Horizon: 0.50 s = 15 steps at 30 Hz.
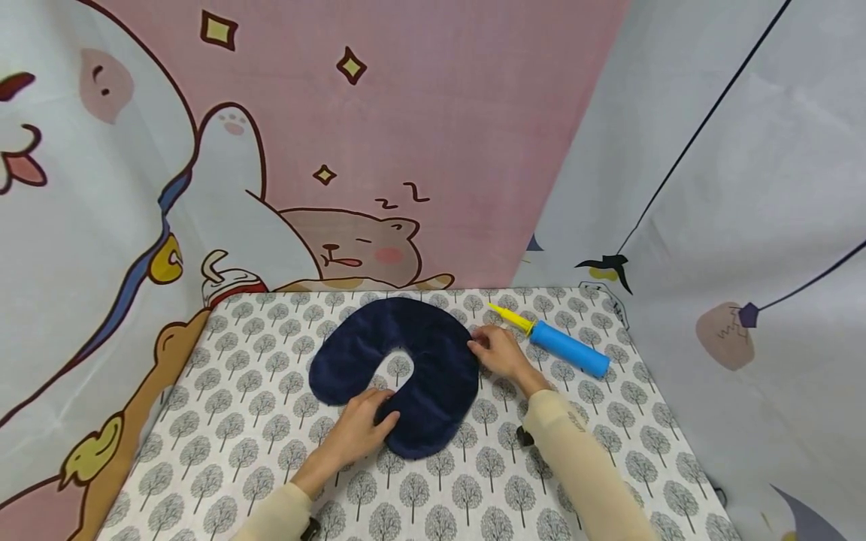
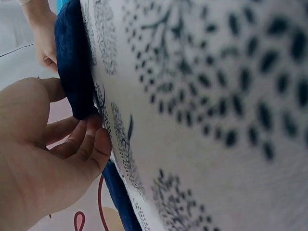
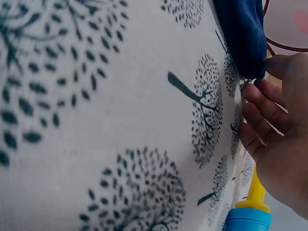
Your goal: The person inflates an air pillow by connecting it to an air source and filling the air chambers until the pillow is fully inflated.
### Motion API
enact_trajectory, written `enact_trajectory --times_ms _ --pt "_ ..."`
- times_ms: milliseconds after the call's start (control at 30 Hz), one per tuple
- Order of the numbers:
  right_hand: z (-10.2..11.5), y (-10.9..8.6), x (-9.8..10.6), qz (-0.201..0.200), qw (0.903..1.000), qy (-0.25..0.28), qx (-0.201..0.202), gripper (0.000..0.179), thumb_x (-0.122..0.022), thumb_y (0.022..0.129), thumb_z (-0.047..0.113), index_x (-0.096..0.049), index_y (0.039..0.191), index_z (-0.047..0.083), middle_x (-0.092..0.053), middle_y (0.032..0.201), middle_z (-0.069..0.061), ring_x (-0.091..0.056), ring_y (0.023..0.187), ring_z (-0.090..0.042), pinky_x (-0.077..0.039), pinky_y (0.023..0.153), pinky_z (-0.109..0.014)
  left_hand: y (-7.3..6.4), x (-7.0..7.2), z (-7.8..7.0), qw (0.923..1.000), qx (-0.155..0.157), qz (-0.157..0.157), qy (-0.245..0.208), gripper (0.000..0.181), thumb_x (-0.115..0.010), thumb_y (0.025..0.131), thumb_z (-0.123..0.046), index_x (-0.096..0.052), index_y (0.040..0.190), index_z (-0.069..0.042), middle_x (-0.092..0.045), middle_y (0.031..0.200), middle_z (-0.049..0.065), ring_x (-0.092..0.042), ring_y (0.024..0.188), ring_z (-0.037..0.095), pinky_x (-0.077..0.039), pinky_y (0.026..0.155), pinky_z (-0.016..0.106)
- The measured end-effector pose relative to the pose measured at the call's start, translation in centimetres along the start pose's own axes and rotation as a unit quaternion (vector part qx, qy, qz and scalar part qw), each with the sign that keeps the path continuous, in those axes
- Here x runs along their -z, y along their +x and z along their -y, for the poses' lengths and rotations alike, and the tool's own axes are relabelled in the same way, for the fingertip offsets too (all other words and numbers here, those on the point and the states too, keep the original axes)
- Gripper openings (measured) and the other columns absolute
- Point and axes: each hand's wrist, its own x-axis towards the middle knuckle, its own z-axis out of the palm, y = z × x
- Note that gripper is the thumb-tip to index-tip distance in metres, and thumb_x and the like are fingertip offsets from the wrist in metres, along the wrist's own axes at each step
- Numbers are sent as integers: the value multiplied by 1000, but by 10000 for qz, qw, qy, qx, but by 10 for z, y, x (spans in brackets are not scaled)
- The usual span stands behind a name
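Note:
A navy U-shaped neck pillow (image 1: 433,376), flat and plush, lies on the tree-print cloth with its opening toward the lower left. At the inner edge of its near arm, my left hand (image 1: 358,428) pinches the fabric. The left wrist view shows the thumb on one face of the pillow (image 2: 74,57) and the fingertips (image 2: 102,142) at its underside. My right hand (image 1: 499,352) pinches the outer right edge, its thumb above and its index finger below in the right wrist view. The pillow's underside is mostly hidden.
Right of the pillow lies a blue hand pump (image 1: 568,349) with a yellow nozzle. The table (image 1: 223,443) wears a white cloth printed with trees. Cartoon-printed curtains (image 1: 473,150) rise behind it and along both sides.

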Motion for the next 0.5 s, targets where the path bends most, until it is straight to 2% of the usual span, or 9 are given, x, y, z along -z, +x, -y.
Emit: enact_trajectory --times_ms 167,333,500 --pt "-1 1 -3 -61 10000 47 -38 18 -74 109 21 -82 116 6 -81 101 -9 -71 87 -19 -60 86 -41 3 0 1 9998 39 -203 22 26 -84 99 -11 -80 123 0 -82 109 9 -75 92 19 -65 85 37" --pt "1 1 -6 -229 9997 -27 6 9 -76 107 17 -81 104 9 -77 88 -4 -63 77 -13 -53 82 -36 4 1 1 9996 129 -252 -36 16 -85 98 -8 -80 112 -2 -78 95 3 -68 82 11 -60 77 29" --pt "-29 13 -20 -446 9973 162 564 14 -75 106 23 -79 94 15 -72 81 2 -61 71 -15 -50 71 -32 4 0 1 9985 -52 -538 -122 14 -86 95 -3 -80 107 -1 -76 87 2 -68 77 11 -59 72 28"
